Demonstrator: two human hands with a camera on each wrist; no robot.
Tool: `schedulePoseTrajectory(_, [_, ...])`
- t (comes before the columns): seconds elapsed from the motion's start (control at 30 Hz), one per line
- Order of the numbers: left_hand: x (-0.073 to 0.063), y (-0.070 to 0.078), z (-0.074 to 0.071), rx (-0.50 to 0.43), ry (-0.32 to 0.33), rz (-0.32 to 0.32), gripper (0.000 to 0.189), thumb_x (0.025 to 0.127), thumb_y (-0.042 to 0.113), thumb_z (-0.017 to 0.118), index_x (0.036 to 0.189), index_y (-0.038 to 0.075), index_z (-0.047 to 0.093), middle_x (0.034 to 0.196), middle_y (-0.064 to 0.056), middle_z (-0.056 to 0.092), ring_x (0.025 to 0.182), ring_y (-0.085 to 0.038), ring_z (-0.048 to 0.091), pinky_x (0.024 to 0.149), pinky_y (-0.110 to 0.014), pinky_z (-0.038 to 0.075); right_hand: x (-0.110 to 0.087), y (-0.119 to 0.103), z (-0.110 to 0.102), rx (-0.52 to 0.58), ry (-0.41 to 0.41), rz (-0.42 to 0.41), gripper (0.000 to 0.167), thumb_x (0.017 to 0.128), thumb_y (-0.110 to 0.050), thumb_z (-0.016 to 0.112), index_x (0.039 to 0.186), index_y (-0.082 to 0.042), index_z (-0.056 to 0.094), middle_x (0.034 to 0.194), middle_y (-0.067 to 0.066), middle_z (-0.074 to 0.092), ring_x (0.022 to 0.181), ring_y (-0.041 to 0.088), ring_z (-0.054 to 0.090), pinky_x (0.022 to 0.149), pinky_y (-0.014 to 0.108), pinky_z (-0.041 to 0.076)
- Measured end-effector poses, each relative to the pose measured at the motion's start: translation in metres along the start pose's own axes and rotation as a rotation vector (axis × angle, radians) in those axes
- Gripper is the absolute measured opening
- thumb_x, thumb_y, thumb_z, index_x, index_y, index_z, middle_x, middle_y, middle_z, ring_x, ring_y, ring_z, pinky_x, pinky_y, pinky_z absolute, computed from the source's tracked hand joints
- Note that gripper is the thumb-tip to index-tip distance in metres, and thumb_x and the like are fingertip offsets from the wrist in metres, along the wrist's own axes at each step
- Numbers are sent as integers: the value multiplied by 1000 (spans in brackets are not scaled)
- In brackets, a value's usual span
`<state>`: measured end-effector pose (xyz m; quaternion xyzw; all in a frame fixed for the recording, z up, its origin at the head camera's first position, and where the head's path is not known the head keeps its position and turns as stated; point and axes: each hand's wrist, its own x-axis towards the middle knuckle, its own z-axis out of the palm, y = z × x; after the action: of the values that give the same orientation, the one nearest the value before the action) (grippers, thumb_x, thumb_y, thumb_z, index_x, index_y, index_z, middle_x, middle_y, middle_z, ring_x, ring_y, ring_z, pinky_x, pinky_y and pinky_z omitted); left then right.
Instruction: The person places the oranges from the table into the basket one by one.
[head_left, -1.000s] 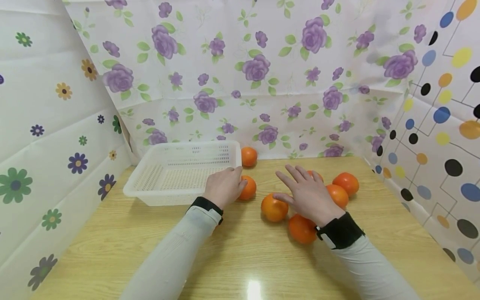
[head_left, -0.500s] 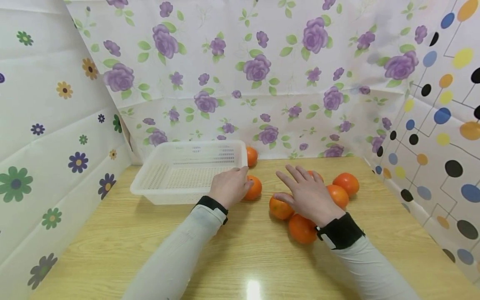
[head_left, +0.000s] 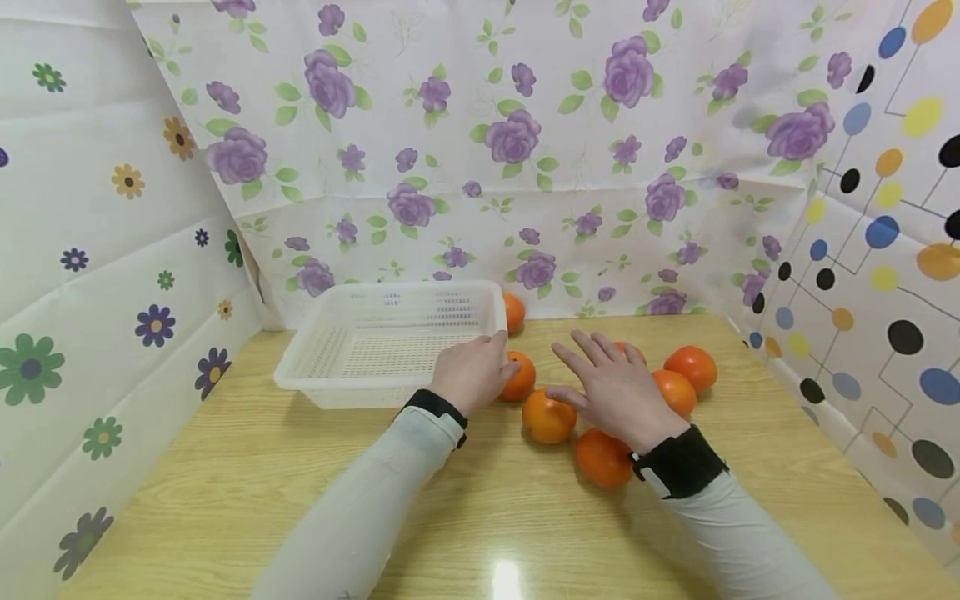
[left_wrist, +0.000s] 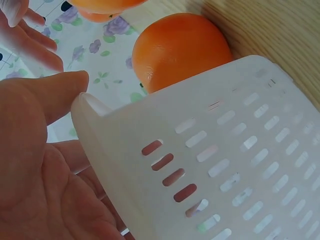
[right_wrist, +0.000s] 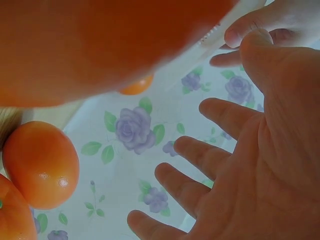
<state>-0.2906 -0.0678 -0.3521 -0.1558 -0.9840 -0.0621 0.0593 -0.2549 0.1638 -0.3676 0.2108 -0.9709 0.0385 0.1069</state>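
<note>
My left hand [head_left: 471, 372] grips the front right corner of a white plastic basket [head_left: 390, 384], whose walls and floor are slotted. In the left wrist view, a fingertip lies at the rim corner and other fingers pass behind the wall. One orange [head_left: 519, 377] sits right beside that hand, and another orange [head_left: 513, 313] stands against the basket's far right side. My right hand [head_left: 621, 397] is spread, palm down, over a group of fruit. Below its thumb lies an orange [head_left: 549, 416]; a redder round fruit [head_left: 602, 458] is under the wrist side.
More orange-red fruit [head_left: 691, 368] lies right of the right hand, partly hidden by it. The wooden table [head_left: 480, 517] ends at a purple-flowered sheet [head_left: 450, 150] behind. Patterned sheets also stand at left and right.
The basket has slid right with my left hand on it, and the two oranges beside it have moved right. The orange under the right thumb shifted right, then back left. My right hand stays put.
</note>
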Motion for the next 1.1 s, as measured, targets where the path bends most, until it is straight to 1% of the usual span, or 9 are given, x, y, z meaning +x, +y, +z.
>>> schedulePoseTrajectory(0.03, [1,1,0,4,2,4,50,112,47,65,148,12,61,117,-4,76,80,-24,67,76,-43,61,0,0,0,1,-1,1,76,108,-62,60,170,-19,45,176,20,35,160,48,33,125,74,23])
schedulePoseTrajectory(0.2, [3,5,1,4,20,20,45,111,49,66,135,11,65,102,-2,73,75,-23,67,70,-40,60,0,0,-1,4,-3,4,76,109,-62,60,170,-20,46,176,19,36,160,48,33,125,74,24])
schedulePoseTrajectory(0.27, [3,7,1,-3,21,26,45,110,50,66,132,10,66,99,-2,71,75,-23,67,70,-40,60,-1,0,-1,7,0,6,75,109,-61,60,169,-19,46,175,19,36,160,48,33,125,74,24])
schedulePoseTrajectory(0.47, [5,12,0,-52,-3,49,50,110,50,67,136,7,66,98,-5,72,76,-24,67,75,-41,61,0,2,-1,14,0,12,74,109,-61,60,169,-19,46,175,20,36,159,48,34,125,74,24])
schedulePoseTrajectory(0.57, [7,13,0,-65,-8,61,50,110,50,66,135,7,66,98,-5,72,77,-25,68,76,-42,62,0,2,-1,16,-7,16,75,109,-61,59,170,-20,45,175,20,36,159,48,33,125,74,23])
schedulePoseTrajectory(0.7, [9,16,1,-66,-11,72,54,110,52,65,138,6,66,104,-7,75,82,-26,71,79,-43,63,0,2,-2,18,-6,14,75,109,-61,59,169,-19,46,175,20,36,159,49,34,125,74,23])
schedulePoseTrajectory(0.8, [12,18,2,-71,-18,79,53,111,53,64,136,7,66,103,-6,74,83,-26,71,78,-41,62,-1,2,-2,10,3,8,75,109,-60,61,168,-18,47,174,21,37,158,49,36,124,74,25])
schedulePoseTrajectory(0.93, [17,23,3,-81,-33,82,50,111,54,62,130,8,66,94,-3,70,78,-24,67,73,-38,57,-1,3,-1,-5,18,1,74,108,-60,63,167,-17,49,173,21,40,156,49,39,123,74,29])
schedulePoseTrajectory(1.1, [20,31,2,-86,-50,81,51,111,55,62,133,9,66,98,-2,70,79,-22,66,76,-38,58,-1,4,0,-12,22,6,75,108,-59,64,167,-17,49,172,21,40,155,48,40,123,73,30])
